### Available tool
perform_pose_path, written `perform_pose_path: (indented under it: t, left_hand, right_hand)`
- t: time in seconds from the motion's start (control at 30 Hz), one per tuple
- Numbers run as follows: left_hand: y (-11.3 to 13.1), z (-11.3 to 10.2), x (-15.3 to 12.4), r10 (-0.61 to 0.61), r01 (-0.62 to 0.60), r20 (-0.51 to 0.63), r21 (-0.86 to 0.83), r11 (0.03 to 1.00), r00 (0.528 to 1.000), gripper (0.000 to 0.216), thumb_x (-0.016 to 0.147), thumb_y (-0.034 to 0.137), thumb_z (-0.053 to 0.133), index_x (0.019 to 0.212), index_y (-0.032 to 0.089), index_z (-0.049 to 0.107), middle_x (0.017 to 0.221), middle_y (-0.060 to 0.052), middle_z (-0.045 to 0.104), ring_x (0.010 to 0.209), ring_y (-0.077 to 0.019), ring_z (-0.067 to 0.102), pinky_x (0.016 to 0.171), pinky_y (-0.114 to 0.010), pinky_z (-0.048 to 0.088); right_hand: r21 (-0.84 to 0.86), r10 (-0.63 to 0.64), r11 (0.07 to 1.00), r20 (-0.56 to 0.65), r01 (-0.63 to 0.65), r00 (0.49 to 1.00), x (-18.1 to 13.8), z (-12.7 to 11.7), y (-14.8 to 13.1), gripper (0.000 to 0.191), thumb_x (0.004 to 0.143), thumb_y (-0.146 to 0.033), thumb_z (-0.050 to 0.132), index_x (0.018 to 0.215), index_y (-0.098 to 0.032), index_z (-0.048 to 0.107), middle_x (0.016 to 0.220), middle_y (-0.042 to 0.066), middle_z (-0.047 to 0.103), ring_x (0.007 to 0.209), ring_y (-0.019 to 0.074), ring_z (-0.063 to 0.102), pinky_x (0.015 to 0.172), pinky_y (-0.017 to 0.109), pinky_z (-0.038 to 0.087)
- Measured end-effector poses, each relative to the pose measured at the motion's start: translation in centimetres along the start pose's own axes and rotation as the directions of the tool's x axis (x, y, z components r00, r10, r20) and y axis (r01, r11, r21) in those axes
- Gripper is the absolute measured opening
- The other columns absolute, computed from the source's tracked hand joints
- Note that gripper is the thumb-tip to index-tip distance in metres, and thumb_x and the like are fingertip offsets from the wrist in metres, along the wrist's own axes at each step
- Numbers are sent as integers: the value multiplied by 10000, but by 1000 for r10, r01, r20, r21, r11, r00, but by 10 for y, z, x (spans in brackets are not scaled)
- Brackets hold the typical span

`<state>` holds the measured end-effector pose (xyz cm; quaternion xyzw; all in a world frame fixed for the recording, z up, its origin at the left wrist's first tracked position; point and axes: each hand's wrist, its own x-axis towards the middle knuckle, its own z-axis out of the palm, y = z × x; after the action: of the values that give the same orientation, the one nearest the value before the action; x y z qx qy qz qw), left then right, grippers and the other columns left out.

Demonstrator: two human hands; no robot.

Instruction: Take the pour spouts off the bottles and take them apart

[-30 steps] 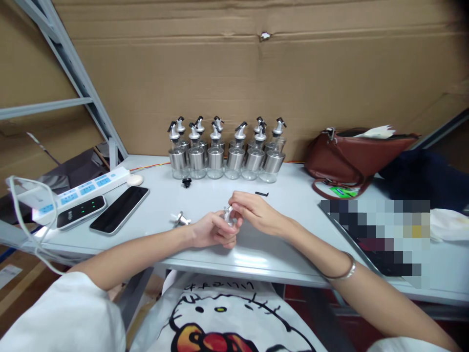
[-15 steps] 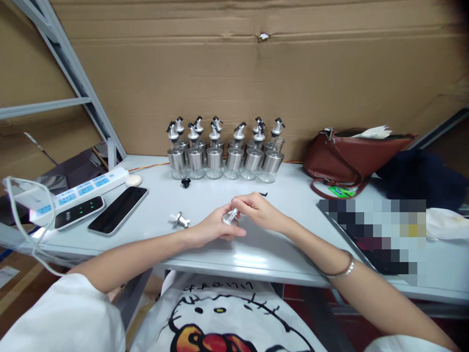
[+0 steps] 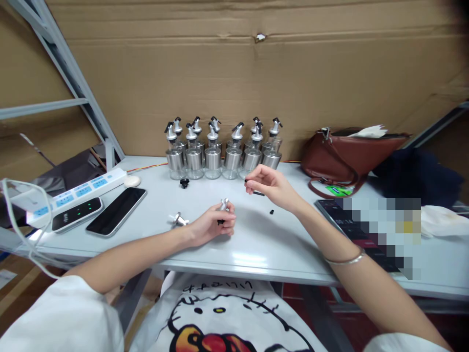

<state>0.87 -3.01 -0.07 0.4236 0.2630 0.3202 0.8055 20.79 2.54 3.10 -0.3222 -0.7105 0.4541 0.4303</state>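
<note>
A: Starting close in — seeing anything in the left hand (image 3: 210,223)?

B: Yep, wrapping fingers around a silver spout (image 3: 224,202) over the near part of the table (image 3: 282,256). Pointing its silver end up and showing something dark below, so running roughly upright, though hiding the middle behind fingers.

A: Skipping anything around it?

B: Just a second spout (image 3: 179,220), lying tipped over beside the left wrist, and a tiny black piece (image 3: 271,212) sitting well off to the right.

A: And doing what with the right hand (image 3: 274,188)?

B: Closing thumb and forefinger, seemingly pinching a small dark bit (image 3: 246,181). Hovering farther out than the left, so having the held spout leftward and back toward the body, with a gap between. Also hanging close by a slim black lever (image 3: 258,193) — lying mostly left to right, being nearer the right than the left.

A: Spotting what beyond?

B: Passing a black stopper (image 3: 184,183), then reaching two rows of spout-topped bottles (image 3: 213,159) standing upright before the cardboard (image 3: 234,73).
</note>
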Motion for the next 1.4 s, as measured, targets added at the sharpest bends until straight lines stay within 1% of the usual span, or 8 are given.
perform_pose_path:
  t: [0.13, 0.3, 0.73, 0.97, 1.1, 1.2, 1.3, 1.4]
  left_hand:
    - [-2, 0, 0, 5, -5, 5, 10, 1000, 1000, 230, 679, 165, 635, 792, 188, 437, 533, 84, 386, 494, -71, 317, 598, -235, 353]
    - [-3, -2, 0, -2, 1, 9, 16, 1000, 1000, 230, 676, 170, 643, 785, 185, 442, 540, 81, 398, 501, -71, 334, 608, -240, 362]
    - [-3, -4, 2, 1, -1, 11, 39, 999, 1000, 211, 680, 181, 644, 781, 182, 459, 542, 77, 398, 508, -73, 364, 611, -237, 366]
    - [-2, 0, 2, -3, 3, -4, 31, 1000, 1000, 215, 666, 183, 652, 770, 180, 464, 538, 76, 394, 508, -73, 349, 607, -237, 367]
    - [-2, -1, 1, -13, 12, 15, 38, 999, 1000, 231, 675, 196, 667, 765, 185, 454, 511, 94, 338, 481, -63, 300, 581, -222, 345]
    - [-5, -2, 1, -31, 30, 26, 50, 998, 999, 296, 677, 211, 715, 794, 196, 442, 484, 127, 274, 441, -43, 239, 552, -212, 317]
    - [-8, -1, 0, -52, 52, -9, 65, 997, 999, 419, 604, 180, 788, 867, 199, 462, 562, 114, 385, 489, -42, 346, 557, -214, 326]
    - [-8, 1, -1, -55, 57, -21, 93, 994, 998, 484, 562, 155, 807, 950, 183, 519, 669, 84, 459, 570, -51, 420, 551, -214, 327]
  right_hand:
    - [-196, 169, 970, 117, -144, 979, 0, -20, -4, 331, 749, -463, 646, 870, -163, 578, 729, 22, 647, 692, 145, 626, 720, 317, 485]
    - [-472, 370, 855, 259, -217, 892, -3, -45, -7, 285, 691, -431, 675, 733, -172, 564, 617, -18, 593, 579, 123, 548, 585, 267, 419]
    - [-795, 586, 565, 196, -223, 786, -5, -50, 2, 121, 685, -312, 617, 669, -193, 636, 650, 21, 688, 606, 167, 592, 573, 270, 429]
    - [-828, 607, 514, 167, -224, 777, -5, -44, 2, 324, 797, -435, 526, 604, -186, 598, 618, 48, 665, 560, 162, 569, 577, 286, 430]
    - [-814, 492, 552, 142, -182, 859, -3, -39, -2, 431, 838, -526, 459, 624, -177, 594, 622, 50, 640, 568, 156, 535, 571, 281, 402]
    - [-722, 269, 688, 167, -68, 948, -5, -17, -9, 465, 879, -543, 382, 674, -170, 568, 623, 26, 591, 575, 136, 491, 573, 266, 378]
    - [-574, 116, 815, 298, 81, 948, -13, 14, -13, 402, 885, -502, 425, 702, -168, 553, 635, 0, 550, 593, 119, 464, 561, 239, 356]
    - [-559, 7, 795, 393, 233, 919, -20, 35, -13, 299, 872, -417, 519, 706, -169, 540, 624, -21, 516, 571, 103, 435, 550, 227, 317]
